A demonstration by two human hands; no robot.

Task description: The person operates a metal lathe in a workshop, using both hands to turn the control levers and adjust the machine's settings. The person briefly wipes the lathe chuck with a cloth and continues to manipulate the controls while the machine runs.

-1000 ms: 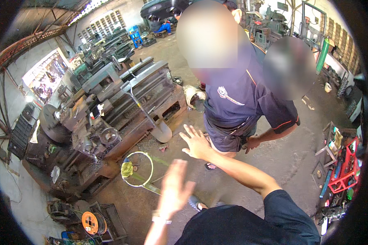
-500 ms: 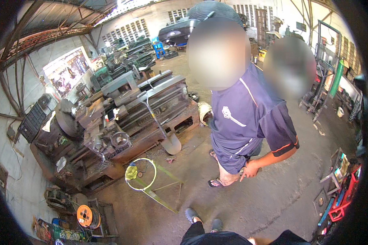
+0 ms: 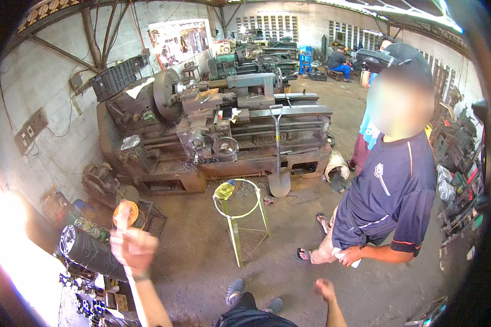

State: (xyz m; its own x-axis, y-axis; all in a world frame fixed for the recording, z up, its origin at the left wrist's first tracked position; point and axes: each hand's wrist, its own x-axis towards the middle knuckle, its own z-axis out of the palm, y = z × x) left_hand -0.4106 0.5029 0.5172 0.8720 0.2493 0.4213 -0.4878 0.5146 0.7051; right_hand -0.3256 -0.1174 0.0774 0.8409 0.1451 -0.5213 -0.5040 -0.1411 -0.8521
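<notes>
My left hand (image 3: 132, 245) is raised at the lower left, blurred by motion. One finger points up and the others look curled, with nothing seen in them. Behind it in the picture is an orange cable reel (image 3: 142, 213). Low on the right, my right hand (image 3: 325, 290) is held out near my leg, touching nothing; its fingers look curled but are too smeared to make out. Ahead stands a round metal stand frame (image 3: 232, 217) on legs, a yellow-green cloth (image 3: 223, 190) draped over its rim. A person in a dark shirt (image 3: 387, 191) faces me on the right, holding something white at the thigh.
A large lathe (image 3: 202, 136) stands along the far side, with a shovel (image 3: 279, 180) leaning against it. A black roll (image 3: 90, 250) and metal parts (image 3: 87, 297) sit at lower left. More people are behind, one seated in blue trousers (image 3: 341, 70).
The view has swung left, so the lathe, stand and person appear farther right. Both my hands have come into view, the left one raised. The person now shows something white in the hand.
</notes>
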